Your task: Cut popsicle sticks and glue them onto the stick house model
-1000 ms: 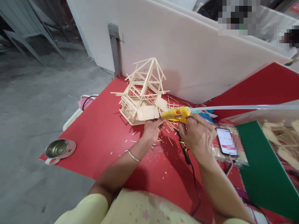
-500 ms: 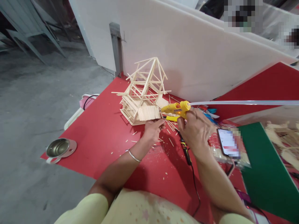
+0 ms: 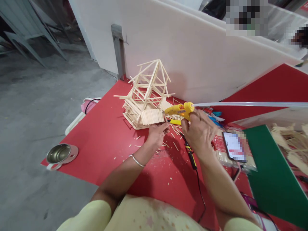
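Glue gun (image 3: 179, 110), one, yellow, is sitting in the right hand (image 3: 199, 133), whose fingers are wrapping closed around the grip; the nozzle is pointing toward the stick house (image 3: 145, 94), just beyond the left hand (image 3: 156, 134). One long clear glue stick (image 3: 250, 104) is trailing out the back, off past the right hand. One black cord (image 3: 192, 160) is running down from the handle along the right forearm.

Handling, as a judgement: the gun is looking light and rigid, a plastic body best held by the handle, well clear of the hot tip. The trailing glue stick is likely making it tail-heavy and prone to swinging.

Left hand is curling loosely on the counter (image 3: 101, 141), fingertips touching the front edge of the house; whether it is pinching a stick, cannot tell.

Stick house, one: thin wooden sticks, open roof frame, slatted panel low in front. Probably very light and fragile; safest to be steadying it at the base slab rather than the rafters.

Loose sticks (image 3: 174, 130) are lying scattered between and beyond both hands, too many to count. One phone (image 3: 233, 146) is lying just beside the right hand, on its outer side. One steel cup (image 3: 59, 153) is sitting well apart, out past the left hand.
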Demonstrator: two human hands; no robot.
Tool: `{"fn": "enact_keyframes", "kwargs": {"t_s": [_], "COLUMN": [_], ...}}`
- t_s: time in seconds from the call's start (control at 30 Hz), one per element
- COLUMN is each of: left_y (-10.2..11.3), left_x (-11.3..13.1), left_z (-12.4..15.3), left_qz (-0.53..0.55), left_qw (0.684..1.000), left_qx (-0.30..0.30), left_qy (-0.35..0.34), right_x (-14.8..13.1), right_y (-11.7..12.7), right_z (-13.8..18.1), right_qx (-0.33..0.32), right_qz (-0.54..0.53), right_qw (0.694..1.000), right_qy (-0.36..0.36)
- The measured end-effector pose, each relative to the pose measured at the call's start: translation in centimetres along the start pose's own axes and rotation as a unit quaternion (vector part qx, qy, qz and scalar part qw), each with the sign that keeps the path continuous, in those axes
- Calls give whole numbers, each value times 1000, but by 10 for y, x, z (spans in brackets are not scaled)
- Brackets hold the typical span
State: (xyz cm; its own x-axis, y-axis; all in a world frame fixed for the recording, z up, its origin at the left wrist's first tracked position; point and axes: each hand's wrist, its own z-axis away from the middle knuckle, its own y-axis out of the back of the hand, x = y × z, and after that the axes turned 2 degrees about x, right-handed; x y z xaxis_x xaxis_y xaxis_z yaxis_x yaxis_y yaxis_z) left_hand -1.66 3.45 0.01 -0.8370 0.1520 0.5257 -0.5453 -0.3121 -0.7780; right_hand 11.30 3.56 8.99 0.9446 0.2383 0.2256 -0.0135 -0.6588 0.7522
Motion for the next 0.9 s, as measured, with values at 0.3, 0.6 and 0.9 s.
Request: {"fn": "enact_keyframes", "kwargs": {"t_s": [0.3, 0.6, 0.9], "left_y": [-1, -2, -11], "left_x": [-1, 3, 5], "left_z": [-3, -2, -1], "left_qz": [-8, -12, -17], "left_qw": [1000, 1000, 1000], "left_qx": [-4, 4, 8], "left_qy": [-5, 2, 14], "right_x": [1, 42, 51], "right_y": [8, 58, 7], "right_z": [12, 129, 233], "right_qx": [2, -72, -223], "right_qz": [19, 64, -136], "right_qw": [999, 954, 912], "right_qy": [-46, -283, -316]}}
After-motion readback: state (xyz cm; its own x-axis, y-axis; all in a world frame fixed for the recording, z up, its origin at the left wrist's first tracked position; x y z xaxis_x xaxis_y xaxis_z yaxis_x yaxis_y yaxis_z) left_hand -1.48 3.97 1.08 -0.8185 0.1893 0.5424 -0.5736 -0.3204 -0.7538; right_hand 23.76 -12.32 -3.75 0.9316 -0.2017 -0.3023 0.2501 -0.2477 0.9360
